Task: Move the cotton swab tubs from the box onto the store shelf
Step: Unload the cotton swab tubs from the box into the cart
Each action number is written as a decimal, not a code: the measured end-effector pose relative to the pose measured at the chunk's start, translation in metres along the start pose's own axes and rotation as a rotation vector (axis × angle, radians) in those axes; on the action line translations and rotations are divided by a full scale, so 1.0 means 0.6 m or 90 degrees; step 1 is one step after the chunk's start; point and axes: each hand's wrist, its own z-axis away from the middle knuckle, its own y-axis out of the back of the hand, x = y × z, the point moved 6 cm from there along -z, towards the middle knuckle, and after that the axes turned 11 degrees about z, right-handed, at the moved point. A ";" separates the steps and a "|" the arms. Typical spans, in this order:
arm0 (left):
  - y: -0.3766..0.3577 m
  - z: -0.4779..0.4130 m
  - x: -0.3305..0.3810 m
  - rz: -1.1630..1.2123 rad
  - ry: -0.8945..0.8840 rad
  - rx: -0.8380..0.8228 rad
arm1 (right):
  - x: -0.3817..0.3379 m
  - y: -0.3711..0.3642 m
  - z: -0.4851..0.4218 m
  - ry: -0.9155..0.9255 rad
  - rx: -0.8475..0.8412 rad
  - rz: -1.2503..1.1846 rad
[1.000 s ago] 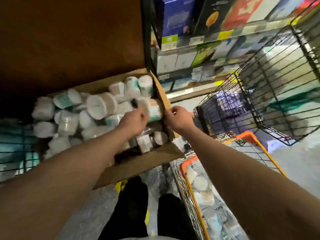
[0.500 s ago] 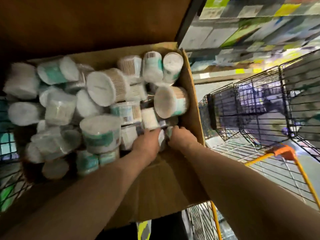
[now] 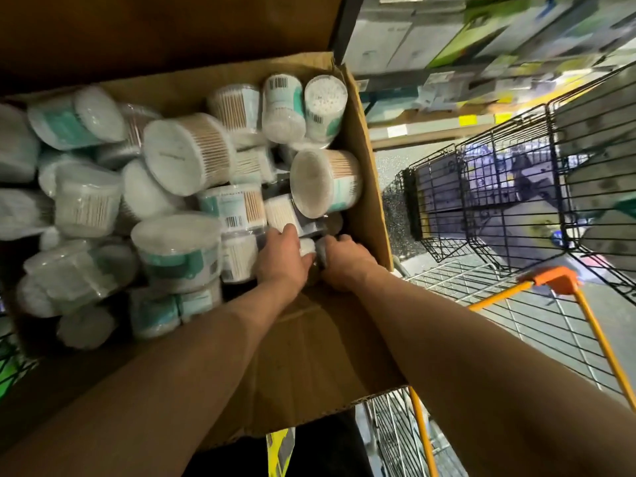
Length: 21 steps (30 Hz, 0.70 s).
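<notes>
Digging into the near right corner of the cardboard box (image 3: 364, 187) looks like the step in hand, and nothing's lifted out yet. Starting left: the cotton swab tubs (image 3: 179, 249) are heaped every which way, most on their sides, filling the box from its left edge across. Next is the left hand (image 3: 282, 261), fingers curled down over a small white tub (image 3: 307, 247) wedged low in the pile. Touching it, the right hand (image 3: 346, 265) is curled round a grey object (image 3: 321, 254). Whether that's a second tub or part of the same one I honestly can't tell, it's blurry and half buried.

I'd wrap the tub's body, not the lid, and lift straight up, because the big tub (image 3: 323, 182) lying on its side just beyond the fingers looks ready to roll in. The box's right wall sits close against the right wrist, so not much room there. Further right are a black wire basket (image 3: 481, 201) and an orange-handled cart (image 3: 547, 278). The store shelf (image 3: 423, 137) is far right, so the carry has to clear those.
</notes>
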 end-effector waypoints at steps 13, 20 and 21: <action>0.168 0.115 0.147 0.065 -0.106 0.112 | 0.071 0.141 0.232 -0.042 0.229 -0.238; 0.116 0.214 0.388 0.093 -0.251 0.074 | 0.301 0.109 0.363 -0.178 0.345 -0.515; 0.082 0.234 0.418 0.074 -0.276 0.053 | 0.334 0.081 0.374 -0.190 0.326 -0.516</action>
